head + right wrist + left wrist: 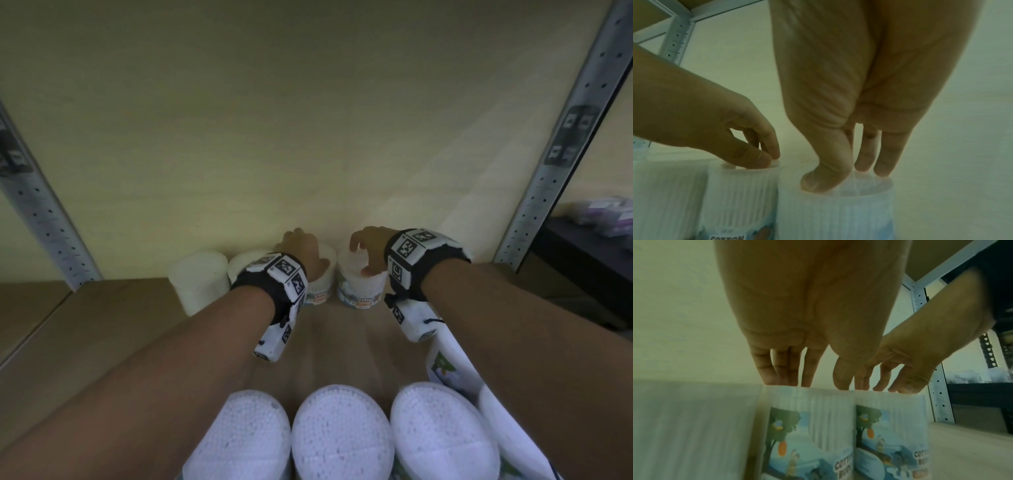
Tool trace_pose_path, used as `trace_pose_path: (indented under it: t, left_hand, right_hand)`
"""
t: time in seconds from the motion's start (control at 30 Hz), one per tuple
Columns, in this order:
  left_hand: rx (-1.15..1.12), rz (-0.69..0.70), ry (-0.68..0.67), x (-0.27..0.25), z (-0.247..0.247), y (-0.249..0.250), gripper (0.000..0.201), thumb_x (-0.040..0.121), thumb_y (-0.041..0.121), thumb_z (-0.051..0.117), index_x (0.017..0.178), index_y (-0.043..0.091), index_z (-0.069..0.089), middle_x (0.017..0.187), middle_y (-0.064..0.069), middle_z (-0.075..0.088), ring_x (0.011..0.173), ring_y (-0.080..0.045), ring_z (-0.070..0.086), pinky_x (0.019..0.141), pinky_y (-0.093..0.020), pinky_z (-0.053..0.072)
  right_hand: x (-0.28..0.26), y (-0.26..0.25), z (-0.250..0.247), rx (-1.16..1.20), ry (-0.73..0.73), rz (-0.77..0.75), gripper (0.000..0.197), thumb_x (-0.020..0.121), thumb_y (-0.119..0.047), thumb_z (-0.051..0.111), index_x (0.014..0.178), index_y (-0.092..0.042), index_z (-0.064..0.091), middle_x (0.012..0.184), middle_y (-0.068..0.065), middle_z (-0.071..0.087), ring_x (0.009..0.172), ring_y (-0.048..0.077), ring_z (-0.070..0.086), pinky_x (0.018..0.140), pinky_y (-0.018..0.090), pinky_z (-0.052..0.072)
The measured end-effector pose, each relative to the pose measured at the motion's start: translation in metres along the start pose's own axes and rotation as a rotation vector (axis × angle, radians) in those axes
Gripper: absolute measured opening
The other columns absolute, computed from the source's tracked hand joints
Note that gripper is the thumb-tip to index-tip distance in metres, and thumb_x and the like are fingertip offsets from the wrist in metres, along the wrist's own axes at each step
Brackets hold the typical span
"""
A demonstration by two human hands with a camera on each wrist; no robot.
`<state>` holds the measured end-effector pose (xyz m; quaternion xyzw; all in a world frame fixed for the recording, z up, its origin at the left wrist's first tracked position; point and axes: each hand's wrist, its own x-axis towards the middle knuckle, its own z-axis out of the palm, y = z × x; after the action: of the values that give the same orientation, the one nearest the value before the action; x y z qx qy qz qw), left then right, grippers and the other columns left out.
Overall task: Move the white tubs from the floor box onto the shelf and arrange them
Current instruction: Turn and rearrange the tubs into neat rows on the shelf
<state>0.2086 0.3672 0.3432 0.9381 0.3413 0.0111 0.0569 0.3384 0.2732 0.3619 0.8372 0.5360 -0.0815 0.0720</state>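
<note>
2 white ribbed plastic tubs with cartoon labels stand touching each other at the back of the pale wooden shelf point(102, 308), the left tub point(320, 284) under the left hand point(301, 253) and the right tub point(359, 287) under the right hand point(368, 251). Each hand has curled fingertips and thumb pinching its tub's top rim from above. Such a light rim hold could slip or tip a tub into its neighbour; the nearer white tubs point(342, 431) crowd the forearms and could be knocked over.
</note>
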Motion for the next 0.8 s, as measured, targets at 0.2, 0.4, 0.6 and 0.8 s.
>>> trace_pose_path:
  t: [0.2,0.4,0.6,0.8]
  left_hand:
    - [-0.011,0.085,-0.059,-0.002,-0.011,-0.003,0.048,0.094,0.033,0.055,0.129,0.0,0.053,0.133,-0.018,0.052,0.121,-0.031,0.053,0.1,-0.037,0.044]
    - [-0.095,0.131,-0.056,-0.003,-0.014,-0.011,0.048,0.091,0.028,0.061,0.134,0.008,0.052,0.142,-0.011,0.047,0.126,-0.028,0.049,0.101,-0.034,0.041]
    - [-0.01,0.191,-0.089,-0.011,-0.017,-0.006,0.047,0.093,0.029,0.059,0.133,0.006,0.05,0.138,-0.014,0.045,0.123,-0.03,0.05,0.098,-0.033,0.041]
    - [0.069,0.261,-0.184,-0.035,-0.025,0.001,0.046,0.09,0.031,0.063,0.126,0.005,0.052,0.13,-0.014,0.049,0.109,-0.028,0.054,0.079,-0.027,0.036]
  right_hand:
    - [0.005,0.003,0.002,0.014,0.0,0.0,0.056,0.084,-0.023,0.069,0.134,-0.014,0.045,0.138,0.009,0.045,0.124,0.028,0.049,0.098,0.034,0.041]
    - [0.011,0.002,0.0,0.097,-0.02,0.055,0.046,0.091,-0.009,0.06,0.134,0.002,0.049,0.138,0.016,0.051,0.125,0.031,0.051,0.096,0.031,0.042]
    - [-0.004,0.002,-0.002,0.103,-0.031,0.035,0.054,0.087,-0.018,0.066,0.136,-0.015,0.044,0.141,0.005,0.044,0.128,0.025,0.047,0.1,0.027,0.037]
    - [-0.038,-0.007,-0.003,0.083,-0.064,0.044,0.057,0.082,-0.018,0.073,0.134,-0.013,0.049,0.134,0.006,0.051,0.127,0.025,0.051,0.101,0.031,0.041]
